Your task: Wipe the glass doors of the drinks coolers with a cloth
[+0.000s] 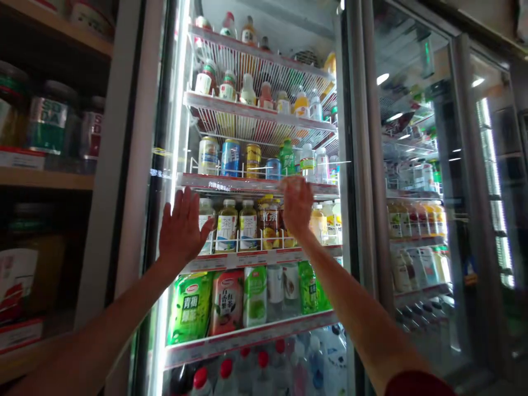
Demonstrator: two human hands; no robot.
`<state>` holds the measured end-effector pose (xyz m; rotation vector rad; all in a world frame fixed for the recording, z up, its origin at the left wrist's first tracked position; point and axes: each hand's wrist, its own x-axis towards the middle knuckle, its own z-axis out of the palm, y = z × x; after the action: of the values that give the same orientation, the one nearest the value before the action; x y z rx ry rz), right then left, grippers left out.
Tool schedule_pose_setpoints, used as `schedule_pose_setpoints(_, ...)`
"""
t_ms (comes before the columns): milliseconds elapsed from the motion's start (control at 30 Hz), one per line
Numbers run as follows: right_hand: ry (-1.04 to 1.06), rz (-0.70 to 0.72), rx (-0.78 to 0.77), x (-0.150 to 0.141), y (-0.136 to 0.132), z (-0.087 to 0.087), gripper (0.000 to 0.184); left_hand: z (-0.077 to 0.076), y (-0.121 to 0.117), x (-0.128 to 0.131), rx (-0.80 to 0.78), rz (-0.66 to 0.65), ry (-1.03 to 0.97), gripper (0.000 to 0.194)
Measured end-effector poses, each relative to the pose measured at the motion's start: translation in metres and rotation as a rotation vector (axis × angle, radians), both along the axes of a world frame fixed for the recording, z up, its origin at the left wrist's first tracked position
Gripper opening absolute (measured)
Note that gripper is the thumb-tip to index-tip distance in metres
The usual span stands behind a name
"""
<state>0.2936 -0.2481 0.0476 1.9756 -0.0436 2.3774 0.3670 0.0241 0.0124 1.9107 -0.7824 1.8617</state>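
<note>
My left hand (181, 228) is open, its fingers stretched up and thumb out to the side. It appears flat against the glass door of a lit drinks fridge, at the left beside the tea bottles (226, 225). My right hand (297, 206) is raised before the middle shelf edge, its fingers bent and blurred by motion. A pale, pinkish blurred patch shows at its fingertips; what it is I cannot make out. Behind the right hand are an iced tea bottle (269, 220) and a green bottle (287, 157).
Cans (231, 158) and small bottles fill the upper shelves (264, 113). Green and red drink packs (190, 308) stand lower, above red-capped bottles (226, 368). A wooden shelf (45, 179) with soda bottles (49, 118) is at the left; another glass-doored fridge (416, 242) stands right.
</note>
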Motion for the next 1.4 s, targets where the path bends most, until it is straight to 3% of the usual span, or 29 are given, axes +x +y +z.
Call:
schedule_pose_setpoints(67,0.158,-0.008,-0.253,0.008,0.036,-0.004,0.038,-0.001,0.001,0.000,-0.001,0.000,-0.001,0.065)
schedule_pose_setpoints(133,0.221,-0.038,-0.317,0.005,0.038,-0.004,0.040,-0.001,0.001,-0.001,-0.001,0.000,-0.002,0.064)
schedule_pose_setpoints(200,0.165,-0.070,-0.147,-0.007,0.005,-0.001,0.041,-0.002,0.000,-0.002,0.002,0.002,-0.002,0.065)
schedule_pose_setpoints(300,-0.051,-0.078,0.310,-0.024,-0.057,0.006,0.042,-0.002,-0.001,-0.003,0.000,0.001,0.001,0.065)
schedule_pose_setpoints(367,-0.164,-0.065,0.473,-0.025,-0.069,0.005,0.043,-0.002,-0.001,-0.003,-0.006,0.006,0.000,0.064)
schedule_pose_setpoints(433,-0.142,-0.057,0.358,-0.020,-0.053,-0.006,0.042,-0.002,-0.001,-0.002,-0.005,0.018,-0.003,0.064)
schedule_pose_setpoints(533,0.129,-0.056,-0.123,-0.015,-0.027,-0.027,0.040,-0.003,-0.001,-0.003,0.001,0.019,-0.009,0.065)
schedule_pose_setpoints(600,0.200,-0.059,-0.210,-0.021,-0.037,-0.036,0.041,-0.003,-0.001,-0.003,-0.008,0.002,-0.002,0.065)
schedule_pose_setpoints(733,-0.098,-0.040,0.284,-0.030,-0.089,-0.035,0.046,-0.002,-0.001,-0.003,-0.008,-0.005,0.017,0.065)
schedule_pose_setpoints(800,-0.163,-0.013,0.360,-0.025,-0.085,-0.037,0.047,-0.002,-0.002,-0.003,-0.004,0.011,0.011,0.065)
schedule_pose_setpoints(867,-0.081,0.019,0.198,-0.017,-0.055,-0.046,0.046,-0.005,-0.005,-0.004,-0.009,0.021,-0.001,0.064)
schedule_pose_setpoints(933,0.129,0.041,-0.098,-0.013,-0.023,-0.056,0.044,-0.013,-0.011,-0.008,0.009,0.017,-0.012,0.061)
schedule_pose_setpoints(1000,0.285,0.028,-0.268,-0.017,-0.014,-0.064,0.043,-0.026,-0.021,-0.014,0.078,0.006,-0.022,0.060)
schedule_pose_setpoints(1067,0.241,-0.016,-0.125,-0.026,-0.035,-0.065,0.044,-0.040,-0.032,-0.019,0.147,-0.006,-0.030,0.061)
schedule_pose_setpoints(1167,-0.012,-0.059,0.344,-0.036,-0.081,-0.063,0.048,-0.055,-0.046,-0.020,0.152,-0.019,-0.041,0.065)
schedule_pose_setpoints(1233,-0.086,-0.045,0.428,-0.035,-0.087,-0.068,0.049,-0.060,-0.050,-0.019,0.135,-0.028,-0.038,0.068)
schedule_pose_setpoints(1300,-0.033,-0.009,0.261,-0.029,-0.069,-0.081,0.048,-0.060,-0.051,-0.016,0.129,-0.035,-0.033,0.070)
schedule_pose_setpoints(1400,0.221,0.031,-0.150,-0.024,-0.041,-0.102,0.045,-0.059,-0.049,-0.015,0.134,-0.023,-0.037,0.071)
